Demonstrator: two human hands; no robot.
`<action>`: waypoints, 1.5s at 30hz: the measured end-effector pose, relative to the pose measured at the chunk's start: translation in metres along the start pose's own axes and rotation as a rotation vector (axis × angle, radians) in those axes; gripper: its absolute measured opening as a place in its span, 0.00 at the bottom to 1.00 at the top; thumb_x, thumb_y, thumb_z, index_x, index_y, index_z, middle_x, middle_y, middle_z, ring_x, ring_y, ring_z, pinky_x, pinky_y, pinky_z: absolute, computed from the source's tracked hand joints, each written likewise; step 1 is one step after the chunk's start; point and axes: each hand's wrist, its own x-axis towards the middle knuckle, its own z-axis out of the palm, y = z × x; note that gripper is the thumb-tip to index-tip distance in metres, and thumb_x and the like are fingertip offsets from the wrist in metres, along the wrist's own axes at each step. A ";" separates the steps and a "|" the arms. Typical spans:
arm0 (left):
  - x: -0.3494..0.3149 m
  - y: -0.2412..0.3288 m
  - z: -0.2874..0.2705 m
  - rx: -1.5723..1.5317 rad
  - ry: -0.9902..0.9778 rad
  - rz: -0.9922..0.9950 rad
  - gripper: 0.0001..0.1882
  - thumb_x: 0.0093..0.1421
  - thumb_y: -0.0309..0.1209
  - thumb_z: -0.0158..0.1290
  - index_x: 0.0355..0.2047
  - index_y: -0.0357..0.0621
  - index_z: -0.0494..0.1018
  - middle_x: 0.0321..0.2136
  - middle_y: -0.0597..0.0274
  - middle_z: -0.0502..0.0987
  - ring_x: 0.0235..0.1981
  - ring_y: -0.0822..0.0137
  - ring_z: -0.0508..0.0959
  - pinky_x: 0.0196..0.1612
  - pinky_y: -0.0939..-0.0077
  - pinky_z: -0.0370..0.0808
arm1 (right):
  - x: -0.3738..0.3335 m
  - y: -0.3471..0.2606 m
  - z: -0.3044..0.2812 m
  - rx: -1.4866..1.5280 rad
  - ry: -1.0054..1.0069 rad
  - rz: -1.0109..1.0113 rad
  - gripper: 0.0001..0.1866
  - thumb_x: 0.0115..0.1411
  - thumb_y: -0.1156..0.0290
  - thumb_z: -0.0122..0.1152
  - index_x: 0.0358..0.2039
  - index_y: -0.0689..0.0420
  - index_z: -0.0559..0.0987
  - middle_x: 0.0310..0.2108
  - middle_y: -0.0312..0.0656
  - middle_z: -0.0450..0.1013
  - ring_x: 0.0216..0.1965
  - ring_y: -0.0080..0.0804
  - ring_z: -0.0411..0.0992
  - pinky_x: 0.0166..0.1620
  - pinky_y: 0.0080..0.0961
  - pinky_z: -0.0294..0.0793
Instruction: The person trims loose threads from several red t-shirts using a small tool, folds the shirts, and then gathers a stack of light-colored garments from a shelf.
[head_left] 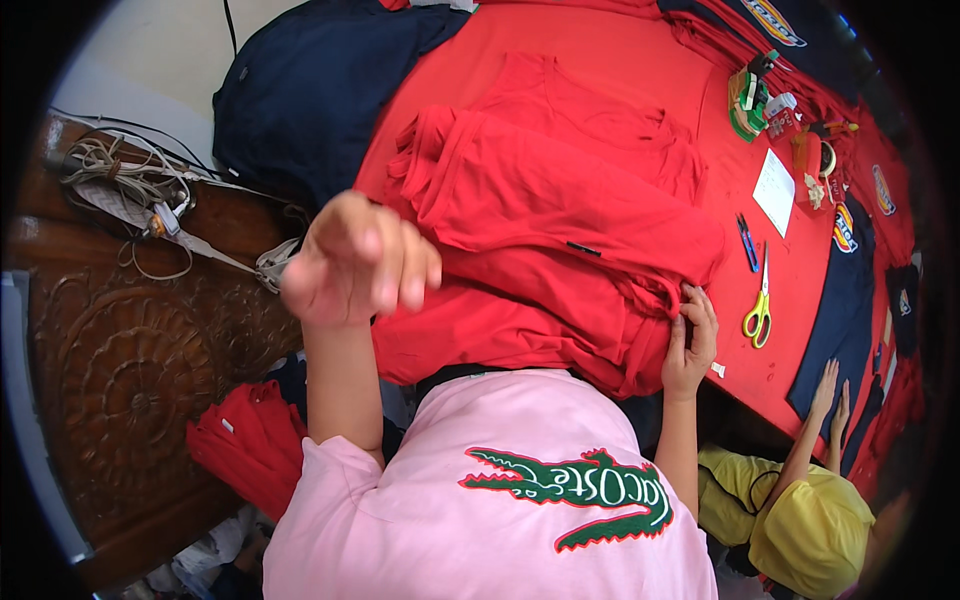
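- Left hand (358, 262) raised above the near left edge of the table (640, 50), off the cloth. Fingers loosely curled, nothing in them; grasp released. It blurs slightly, so the exact finger set is hard to read.
- Right hand (690, 342) down at the near edge of the table, fingers pinching the lower right corner of the stack of red shirts (560, 250). Judged: that pinch keeps the bundled edge from sliding while the other hand is free.
- The stack lies at the near edge in the table's middle, on a red cloth cover. Layers are bunched rather than flat; one red shirt (590, 110) is spread out just behind it toward the far edge.
- Navy garment (300, 90) hangs over the far left corner.
- Yellow-handled scissors (758, 310) lie to the right of the stack, blades pointing to the far edge, a blue pen (747, 240) just beside them, a white paper slip (775, 190) farther back. Likely kept within reach of the right hand.
- Navy pieces with badges line the right edge.
- Another person in a yellow top (800, 520) leans at the near right corner, their hand (830, 385) flat on a navy piece (835, 310).
- Carved wooden cabinet (130, 370) left of the table, with coiled cords (110, 165) on top; a small red garment (255, 440) rests below.
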 end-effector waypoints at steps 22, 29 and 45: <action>-0.024 -0.075 -0.041 0.870 1.062 -0.360 0.12 0.73 0.34 0.58 0.42 0.34 0.81 0.32 0.58 0.85 0.30 0.73 0.84 0.35 0.80 0.78 | 0.112 0.138 -0.034 -0.885 0.145 0.053 0.16 0.61 0.67 0.67 0.48 0.58 0.82 0.49 0.51 0.77 0.50 0.50 0.77 0.48 0.46 0.75; 0.064 -0.051 -0.052 1.168 0.789 -0.030 0.08 0.72 0.28 0.57 0.41 0.34 0.79 0.35 0.62 0.83 0.38 0.74 0.82 0.47 0.79 0.78 | 0.156 0.145 -0.015 -0.030 0.241 0.469 0.11 0.73 0.66 0.58 0.42 0.61 0.81 0.36 0.46 0.79 0.37 0.36 0.81 0.39 0.33 0.78; 0.166 -0.154 -0.210 1.930 0.848 -0.561 0.31 0.55 0.51 0.72 0.42 0.35 0.78 0.41 0.40 0.82 0.49 0.45 0.82 0.50 0.53 0.79 | 0.252 0.027 0.057 -0.472 -0.304 0.841 0.33 0.52 0.44 0.77 0.39 0.66 0.86 0.41 0.61 0.82 0.47 0.47 0.84 0.50 0.43 0.81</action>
